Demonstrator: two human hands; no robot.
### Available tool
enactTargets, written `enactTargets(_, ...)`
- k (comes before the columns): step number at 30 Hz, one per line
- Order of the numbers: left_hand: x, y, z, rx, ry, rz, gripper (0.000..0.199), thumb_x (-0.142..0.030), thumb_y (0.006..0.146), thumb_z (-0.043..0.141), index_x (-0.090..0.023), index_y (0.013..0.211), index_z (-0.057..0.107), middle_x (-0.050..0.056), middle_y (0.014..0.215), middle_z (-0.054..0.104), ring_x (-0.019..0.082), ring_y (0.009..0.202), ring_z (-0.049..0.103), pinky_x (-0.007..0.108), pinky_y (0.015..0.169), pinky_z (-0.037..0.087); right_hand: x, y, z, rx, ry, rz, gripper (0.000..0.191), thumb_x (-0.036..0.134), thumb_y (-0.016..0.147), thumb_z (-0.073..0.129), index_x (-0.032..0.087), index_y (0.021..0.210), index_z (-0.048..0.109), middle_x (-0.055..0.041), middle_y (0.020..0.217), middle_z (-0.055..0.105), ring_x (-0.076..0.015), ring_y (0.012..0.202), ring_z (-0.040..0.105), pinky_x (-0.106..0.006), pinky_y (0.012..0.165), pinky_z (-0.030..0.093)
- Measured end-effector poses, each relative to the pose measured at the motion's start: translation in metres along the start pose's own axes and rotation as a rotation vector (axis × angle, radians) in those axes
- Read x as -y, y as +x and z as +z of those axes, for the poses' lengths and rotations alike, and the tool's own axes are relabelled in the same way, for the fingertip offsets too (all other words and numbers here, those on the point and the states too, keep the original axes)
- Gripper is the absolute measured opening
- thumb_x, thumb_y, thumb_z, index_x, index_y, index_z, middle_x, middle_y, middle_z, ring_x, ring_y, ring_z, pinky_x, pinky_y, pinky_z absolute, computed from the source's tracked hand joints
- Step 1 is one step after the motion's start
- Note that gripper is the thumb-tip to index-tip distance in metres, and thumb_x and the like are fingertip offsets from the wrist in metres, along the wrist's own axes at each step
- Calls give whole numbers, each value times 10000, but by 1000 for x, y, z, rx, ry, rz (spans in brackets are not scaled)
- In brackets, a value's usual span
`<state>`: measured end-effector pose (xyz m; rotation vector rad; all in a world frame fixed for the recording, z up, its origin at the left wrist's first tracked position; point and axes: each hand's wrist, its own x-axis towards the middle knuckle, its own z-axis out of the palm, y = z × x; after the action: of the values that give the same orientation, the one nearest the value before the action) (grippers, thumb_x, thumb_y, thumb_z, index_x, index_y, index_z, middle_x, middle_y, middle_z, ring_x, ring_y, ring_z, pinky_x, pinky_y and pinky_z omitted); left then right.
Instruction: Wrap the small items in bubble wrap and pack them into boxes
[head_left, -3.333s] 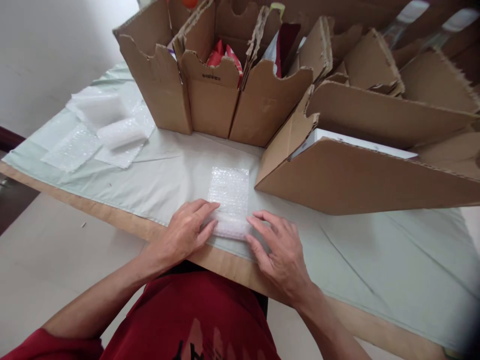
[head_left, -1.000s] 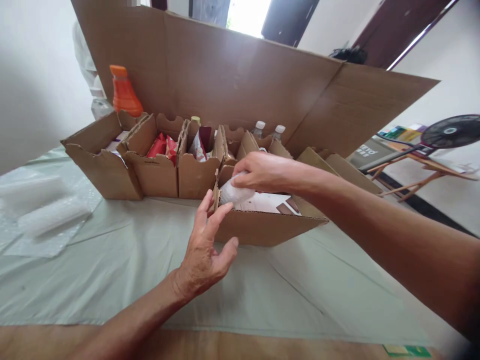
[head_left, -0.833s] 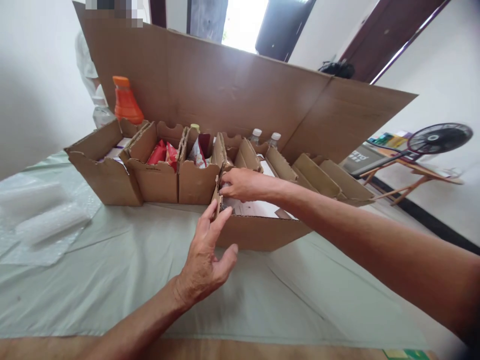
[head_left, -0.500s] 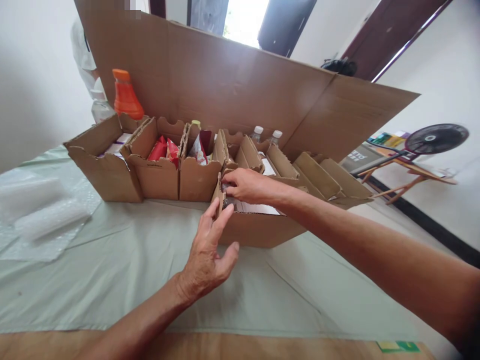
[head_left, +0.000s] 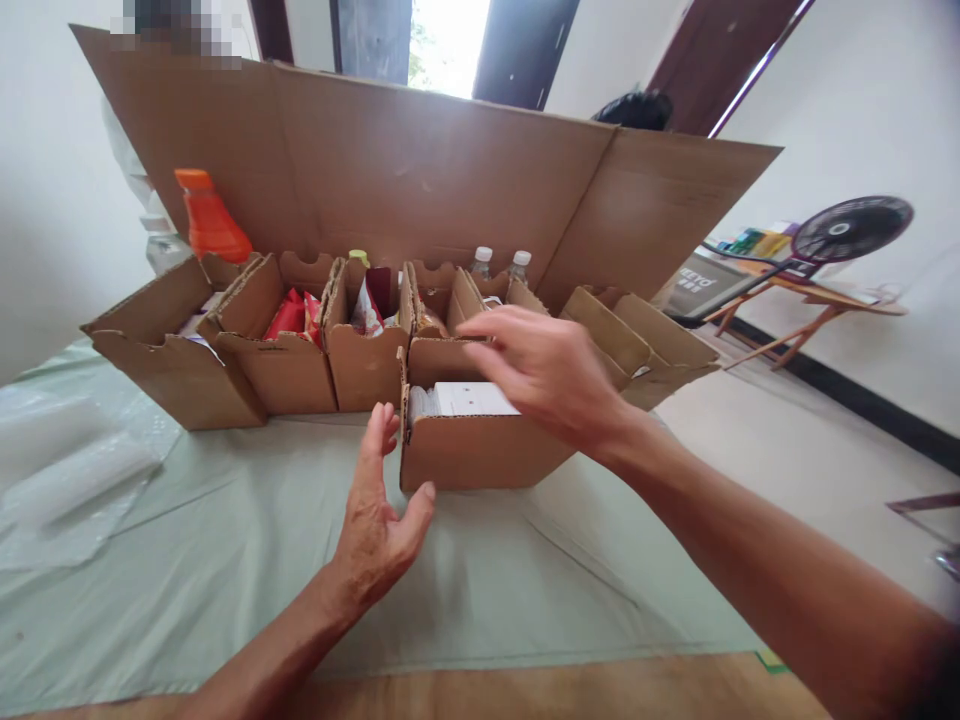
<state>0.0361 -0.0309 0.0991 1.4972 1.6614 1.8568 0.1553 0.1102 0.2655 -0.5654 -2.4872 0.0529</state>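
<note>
A cardboard bin [head_left: 480, 455] stands in front of the row, turned sideways to me. Inside it lie a white box [head_left: 474, 399] and, at its left end, some clear plastic wrap [head_left: 422, 402]. My left hand [head_left: 382, 520] is just left of the bin's near corner, fingers and thumb apart, holding nothing. Above the bin's right part hovers my right hand [head_left: 547, 370], slightly blurred, its fingers stretched to the left and apart from the white box. The bin's right end is hidden behind that hand and wrist.
Several cardboard bins [head_left: 292, 375] line the back, holding red packets [head_left: 292, 315] and other packages. Behind them are an orange bottle [head_left: 214, 220], white-capped bottles [head_left: 519, 265] and a tall cardboard panel [head_left: 427, 160]. Bubble wrap [head_left: 82, 475] lies left. A fan [head_left: 851, 230] stands right.
My right hand has lifted out of the front bin and moved right, uncovering the white box and plastic wrap. My left hand has drawn slightly away from the bin's edge. The view has shifted.
</note>
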Motion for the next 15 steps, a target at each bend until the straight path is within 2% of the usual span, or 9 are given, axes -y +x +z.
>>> enactTargets(2, -2, -8, -10, 0, 11, -87, 856, -226, 934, 602, -404, 1629, 134, 82, 1668, 327, 318, 1475, 421, 586, 1194, 378, -16, -54, -17, -381, 59, 71, 173, 244, 984, 587, 257, 1030, 754, -42, 1126, 762, -218, 1040, 712, -400, 955, 538)
enactTargets(4, -1, -16, -21, -3, 32, -165, 828, -256, 939, 603, -405, 1624, 163, 81, 1665, 330, 331, 1483, 408, 597, 1181, 386, -39, -109, -20, -629, 46, 260, 169, 294, 945, 651, 280, 1092, 732, -60, 1239, 726, -247, 1104, 687, -433, 911, 546)
enactTargets(6, 3, -20, -27, 9, 55, -225, 815, -286, 936, 610, -398, 1621, 184, 86, 1670, 315, 345, 1499, 379, 604, 1170, 389, -65, -152, -7, -614, 106, 470, 364, 386, 897, 685, 260, 1238, 670, -105, 1341, 671, -271, 1086, 696, -451, 850, 563)
enactTargets(7, 6, -19, -27, 28, 63, -248, 821, -298, 929, 617, -392, 1622, 187, 89, 1676, 300, 350, 1508, 362, 606, 1171, 384, -75, -165, 5, -542, 178, 576, 512, 432, 857, 713, 253, 1326, 613, -124, 1373, 648, -291, 1119, 689, -454, 833, 572)
enactTargets(9, 10, -10, -18, 88, 40, -274, 858, -320, 895, 644, -364, 1624, 195, 102, 1676, 297, 362, 1514, 344, 608, 1175, 372, -89, -174, 31, -382, 378, 697, 725, 513, 790, 747, 231, 1418, 520, -155, 1411, 618, -319, 1179, 665, -469, 849, 582)
enactTargets(10, 10, -3, -10, 123, 5, -280, 880, -328, 870, 657, -341, 1624, 203, 112, 1661, 322, 367, 1503, 357, 608, 1173, 374, -92, -172, 43, -306, 479, 717, 769, 546, 761, 758, 216, 1413, 515, -163, 1392, 631, -327, 1183, 660, -476, 864, 582)
enactTargets(12, 8, 9, 7, 169, -84, -281, 906, -337, 828, 669, -292, 1618, 228, 129, 1611, 399, 367, 1462, 412, 599, 1168, 387, -89, -163, 58, -226, 631, 704, 743, 588, 755, 744, 192, 1355, 555, -165, 1333, 671, -324, 1149, 665, -485, 909, 570)
enactTargets(15, -1, 4, 19, 182, -132, -241, 884, -332, 816, 666, -249, 1601, 269, 139, 1566, 456, 359, 1417, 465, 597, 1175, 389, -66, -170, 59, -246, 673, 698, 624, 581, 825, 697, 196, 1307, 606, -141, 1313, 693, -311, 1138, 662, -486, 990, 531)
